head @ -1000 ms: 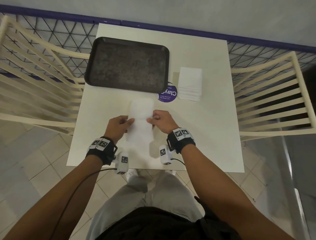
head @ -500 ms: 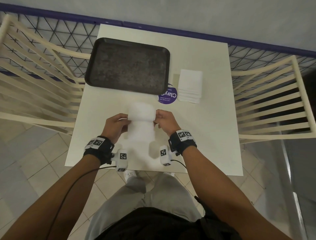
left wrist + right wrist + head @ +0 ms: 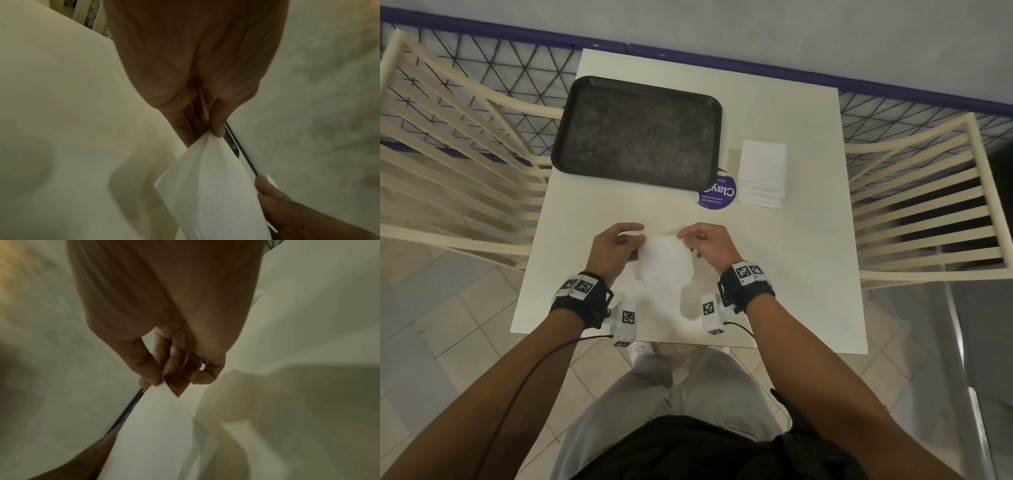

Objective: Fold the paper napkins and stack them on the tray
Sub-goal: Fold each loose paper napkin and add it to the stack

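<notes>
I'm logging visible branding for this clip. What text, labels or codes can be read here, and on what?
"Clay": on the purple round sticker on the table, upside down, partly hidden under the tray.
"Let's keep our pantries clean": smaller line on the same sticker, barely legible.
Square black-and-white codes on the wristbands: patterns, no words.
Napkins: no print.

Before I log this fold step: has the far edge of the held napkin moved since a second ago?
Yes. The napkin's far edge, earlier reaching toward the tray, has come back toward the table's near edge, pinched by left hand and right hand.
</notes>
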A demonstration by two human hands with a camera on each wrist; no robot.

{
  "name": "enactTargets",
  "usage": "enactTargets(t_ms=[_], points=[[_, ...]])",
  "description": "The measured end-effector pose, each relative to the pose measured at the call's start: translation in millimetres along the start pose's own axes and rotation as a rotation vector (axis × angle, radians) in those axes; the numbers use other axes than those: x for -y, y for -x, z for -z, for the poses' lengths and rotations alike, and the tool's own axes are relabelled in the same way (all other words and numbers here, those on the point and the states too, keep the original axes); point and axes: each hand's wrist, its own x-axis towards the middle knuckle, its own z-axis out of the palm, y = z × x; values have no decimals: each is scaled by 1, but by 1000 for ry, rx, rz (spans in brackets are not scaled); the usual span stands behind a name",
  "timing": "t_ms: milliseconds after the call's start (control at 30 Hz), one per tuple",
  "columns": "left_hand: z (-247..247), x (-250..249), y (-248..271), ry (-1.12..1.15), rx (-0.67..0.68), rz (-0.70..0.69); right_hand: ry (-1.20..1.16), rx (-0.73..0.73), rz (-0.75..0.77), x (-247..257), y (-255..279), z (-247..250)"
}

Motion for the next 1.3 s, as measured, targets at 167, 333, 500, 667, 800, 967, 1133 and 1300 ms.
enactTargets(t_ms=[167, 333, 500, 667, 800, 967, 1133, 1300], points=[[-1, -1, -1, -151, -40, -80, 131, -3, 40, 3, -5, -7], [-6, -4, 2, -302, -6, -179, 454, -26, 170, 15, -7, -28], [-10, -7, 6, -458, -23, -297, 560, -64, 184, 30, -1, -40], [-11, -8, 10, -504, -91, -354, 488, -80, 122, 32, 3, -37], [-6, -7, 10, -444, -150, -363, 336, -112, 66, 21, 1, -22], [-7, -5, 10, -412, -144, -361, 184, -102, 98, 23, 5, -14], [-11, -7, 11, -398, -188, -391, 126, -143, 65, 28, 6, -20], [-13, -11, 0, -399, -195, -410, 121, -109, -41, 31, 10, -26]])
